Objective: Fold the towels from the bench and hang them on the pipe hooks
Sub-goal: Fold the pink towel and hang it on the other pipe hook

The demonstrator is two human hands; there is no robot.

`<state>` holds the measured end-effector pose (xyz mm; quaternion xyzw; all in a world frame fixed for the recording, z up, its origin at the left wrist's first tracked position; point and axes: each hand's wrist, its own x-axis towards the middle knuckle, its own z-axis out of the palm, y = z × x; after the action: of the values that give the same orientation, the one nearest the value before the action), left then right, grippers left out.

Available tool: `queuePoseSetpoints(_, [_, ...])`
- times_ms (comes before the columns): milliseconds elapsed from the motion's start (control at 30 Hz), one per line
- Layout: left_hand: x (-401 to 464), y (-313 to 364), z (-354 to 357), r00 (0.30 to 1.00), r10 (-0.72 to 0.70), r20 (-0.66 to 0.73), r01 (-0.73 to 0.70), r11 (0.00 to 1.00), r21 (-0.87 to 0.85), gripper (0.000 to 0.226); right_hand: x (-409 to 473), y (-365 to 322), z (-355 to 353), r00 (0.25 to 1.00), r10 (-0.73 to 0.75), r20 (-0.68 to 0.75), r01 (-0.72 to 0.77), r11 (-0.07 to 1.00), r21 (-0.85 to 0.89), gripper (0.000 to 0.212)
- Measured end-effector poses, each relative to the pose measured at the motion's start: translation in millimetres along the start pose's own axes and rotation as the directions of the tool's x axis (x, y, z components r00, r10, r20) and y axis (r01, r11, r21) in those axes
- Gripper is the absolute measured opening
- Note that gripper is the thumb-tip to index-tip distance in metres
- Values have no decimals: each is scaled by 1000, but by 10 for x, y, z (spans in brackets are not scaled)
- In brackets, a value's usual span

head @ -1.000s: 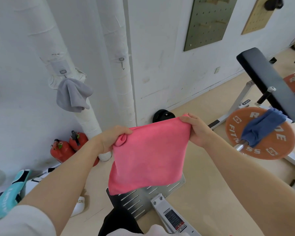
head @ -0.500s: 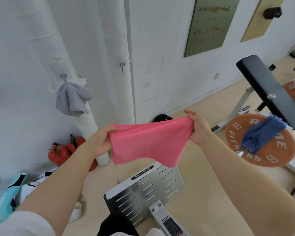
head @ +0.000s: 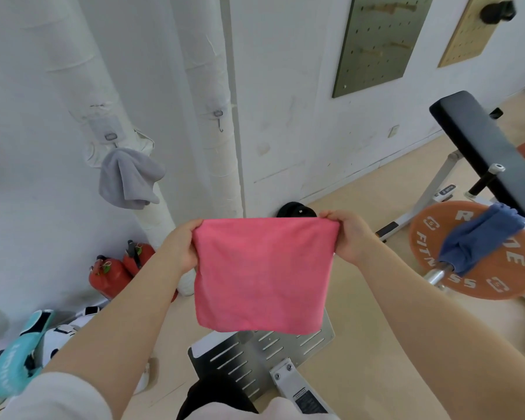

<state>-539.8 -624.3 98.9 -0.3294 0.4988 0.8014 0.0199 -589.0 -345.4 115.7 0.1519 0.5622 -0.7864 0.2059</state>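
Pink towel (head: 262, 274): centre of frame, hanging flat as a near-square panel, top edge drawn taut and level. Half a second ago it sagged in a slack, half-gathered band between the hands; it now hangs squared, so this fold reads as made, though the layer count cannot be told from the front.

Left hand (head: 181, 248): fingers curled, pinching the upper left corner.

Right hand (head: 350, 237): fingers curled, pinching the upper right corner.

Free hook (head: 219, 121): upper centre-left, on the nearer white pipe (head: 212, 147), bare; likely destination.

Grey towel (head: 128, 178): left of centre, already hung on the other pipe's hook.

Blue towel (head: 479, 237): right edge, draped over the weight plate (head: 497, 280) beside the bench (head: 485, 147); not yet folded.
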Motion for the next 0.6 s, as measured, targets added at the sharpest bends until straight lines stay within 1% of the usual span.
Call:
queuePoseSetpoints(33, [13, -9, 47, 1000, 19, -4, -19, 1000, 8, 18, 16, 19, 20, 999, -2, -49, -4, 991, -133, 24])
queuePoseSetpoints(67, [27, -26, 90, 998, 57, -6, -56, 998, 37, 21, 20, 31, 49, 999, 3, -48, -15, 971, -240, 21])
queuePoseSetpoints(100, [7, -41, 136, 994, 106, 3, -106, 989, 100, 23, 1, 38, 91, 999, 31, 28, -21, 951, -310, 20])
queuePoseSetpoints(133, [-24, -63, 182, 988, 152, 33, -155, 972, 176, 20, -38, 40, 138, 985, 78, 154, -18, 933, -361, 21])
queuePoseSetpoints(200, [-116, -120, 280, 973, 194, 128, -223, 933, 282, 9, -145, 35, 249, 904, 152, 400, 56, 885, -463, 26])
queuePoseSetpoints(233, [-161, -140, 333, 965, 201, 167, -243, 923, 298, 8, -190, 36, 316, 869, 154, 471, 115, 862, -494, 29])
queuePoseSetpoints(267, [-203, -153, 385, 957, 209, 203, -263, 919, 295, 8, -228, 37, 395, 853, 122, 508, 188, 835, -517, 32])
queuePoseSetpoints(300, [-244, -155, 429, 946, 221, 236, -284, 917, 280, 8, -255, 44, 477, 853, 58, 518, 276, 793, -543, 31])
queuePoseSetpoints(333, [-270, -157, 470, 935, 231, 268, -300, 919, 257, 8, -282, 52, 559, 858, -20, 512, 367, 723, -586, 28])
queuePoseSetpoints(400, [-322, -179, 513, 919, 241, 313, -327, 909, 258, 7, -322, 81, 684, 845, -124, 521, 501, 526, -687, 21])
queuePoseSetpoints(433, [-351, -204, 513, 913, 241, 329, -336, 901, 274, 8, -335, 117, 723, 825, -141, 546, 547, 438, -713, 18])
queuePoseSetpoints(500, [-408, -262, 488, 918, 232, 323, -323, 908, 267, 8, -363, 200, 781, 782, -182, 596, 620, 315, -718, 12])
queuePoseSetpoints(600, [-460, -294, 416, 934, 234, 269, -301, 922, 244, 9, -353, 291, 823, 695, -377, 612, 702, 174, -690, 11])
